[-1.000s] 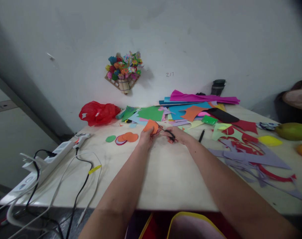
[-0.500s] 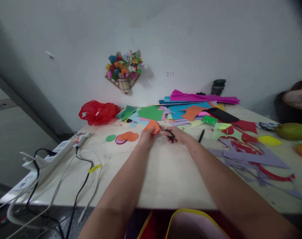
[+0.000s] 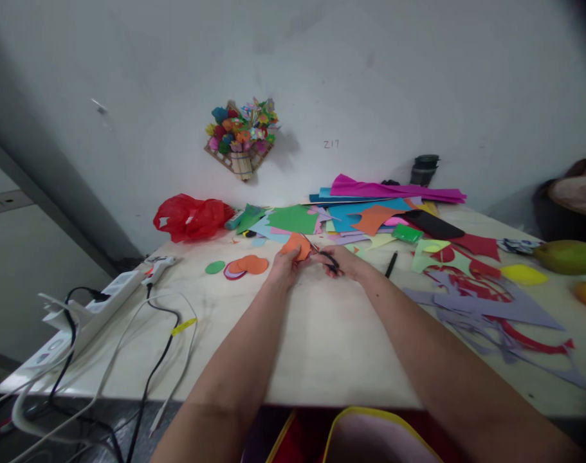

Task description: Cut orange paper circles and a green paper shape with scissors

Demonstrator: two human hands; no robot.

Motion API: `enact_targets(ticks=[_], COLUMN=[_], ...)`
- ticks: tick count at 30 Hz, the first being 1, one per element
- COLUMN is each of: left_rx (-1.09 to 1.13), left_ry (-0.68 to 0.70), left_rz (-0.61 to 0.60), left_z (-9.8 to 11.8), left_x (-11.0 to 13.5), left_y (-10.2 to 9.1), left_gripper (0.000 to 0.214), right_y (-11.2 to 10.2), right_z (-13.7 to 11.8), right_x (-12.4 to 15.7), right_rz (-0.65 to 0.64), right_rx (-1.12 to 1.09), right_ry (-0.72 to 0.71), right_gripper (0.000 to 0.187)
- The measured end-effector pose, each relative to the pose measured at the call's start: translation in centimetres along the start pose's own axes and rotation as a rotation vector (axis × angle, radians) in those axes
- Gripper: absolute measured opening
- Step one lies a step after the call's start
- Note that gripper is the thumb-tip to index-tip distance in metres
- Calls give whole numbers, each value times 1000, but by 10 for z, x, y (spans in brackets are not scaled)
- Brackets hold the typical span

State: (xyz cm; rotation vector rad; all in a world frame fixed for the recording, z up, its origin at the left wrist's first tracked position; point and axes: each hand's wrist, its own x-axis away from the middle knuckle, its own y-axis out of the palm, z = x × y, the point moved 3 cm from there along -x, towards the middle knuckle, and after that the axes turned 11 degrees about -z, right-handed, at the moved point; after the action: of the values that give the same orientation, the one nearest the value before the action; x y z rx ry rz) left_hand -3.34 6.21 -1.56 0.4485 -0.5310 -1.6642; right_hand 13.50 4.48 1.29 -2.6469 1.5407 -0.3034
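At a pale, smooth-topped table [image 3: 341, 341], a person's left hand [image 3: 283, 268] pinches a flat orange piece of thin sheet, paper or foam [image 3: 297, 244], near the table's twelve o'clock edge. The right hand [image 3: 349, 260] is closed around black-handled metal scissors [image 3: 332, 263], their blades at the piece's three o'clock edge; whether they bite cannot be told. The grip from below seemingly leaves the far edge free for the blades. The scissors' long axis runs toward ten or eleven o'clock; the piece's own, partly covered by fingers, is unclear. At nine o'clock from the hands, overlapping flat orange discs [image 3: 253, 264] lie beside a small flat green disc [image 3: 215, 268], perhaps set aside there; at three rests a slim black pen [image 3: 392, 264], pointing toward one.
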Motion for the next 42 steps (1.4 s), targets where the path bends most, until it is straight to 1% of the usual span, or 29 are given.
enact_targets(ticks=[6, 12, 17, 23, 29, 37, 42], left_rx=[11, 2, 3, 27, 37, 39, 60], left_ry=[-12, -1, 7, 16, 0, 16, 29], left_rz=[1, -14, -9, -16, 3, 18, 37], left_z=[0, 1, 1, 2, 2, 2, 1], left_x=[0, 0, 1, 2, 0, -1, -2], left_y=[0, 0, 2, 3, 0, -1, -3], left_gripper=[28, 40, 35, 35, 46, 40, 47], right_y=[0, 1, 0, 0, 0, 0, 0], right_z=[-3, -3, -3, -4, -3, -3, -4], right_x=[1, 0, 0, 2, 1, -1, 0], right_rz=[17, 30, 32, 29, 24, 12, 8], right_rx=[-8, -10, -9, 1, 12, -4, -14], right_ry=[16, 20, 3, 3, -5, -38, -20], right_gripper=[32, 31, 34, 37, 38, 39, 39])
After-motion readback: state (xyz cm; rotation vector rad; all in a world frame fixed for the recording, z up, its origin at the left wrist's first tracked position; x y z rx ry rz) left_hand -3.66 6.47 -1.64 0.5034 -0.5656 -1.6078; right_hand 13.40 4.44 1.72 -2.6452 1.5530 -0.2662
